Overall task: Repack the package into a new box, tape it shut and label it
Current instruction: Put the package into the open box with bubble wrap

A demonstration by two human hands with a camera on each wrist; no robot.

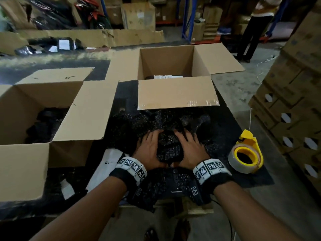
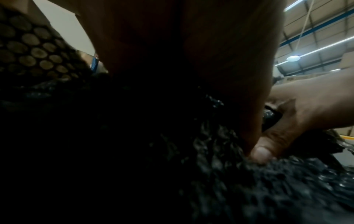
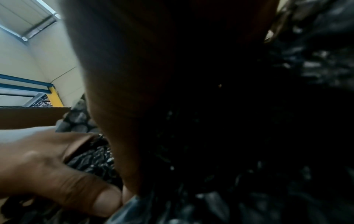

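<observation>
Head view: the left hand [image 1: 149,148] and right hand [image 1: 190,147] grip opposite sides of a bundle [image 1: 169,146] wrapped in black bubble wrap, which lies on a dark mat [image 1: 257,178] between the two wrists. The fingers of each hand are spread and bent over the top of the bundle, with the fingertips reaching its far edge; the thumbs meet at its near edge, almost touching each other. More black bubble wrap [image 1: 132,126] spreads loosely around and under the bundle. Directly beyond the hands stands an open box [image 1: 175,91], its near flap folded down toward the bundle. A second open box [image 1: 22,153] stands to the left, holding dark items. A yellow tape dispenser [image 1: 246,152] rests on the mat to the right of the right hand, apart from it. Wrist views: each thumb presses into the bubble wrap; the fingers are in shadow.
</observation>
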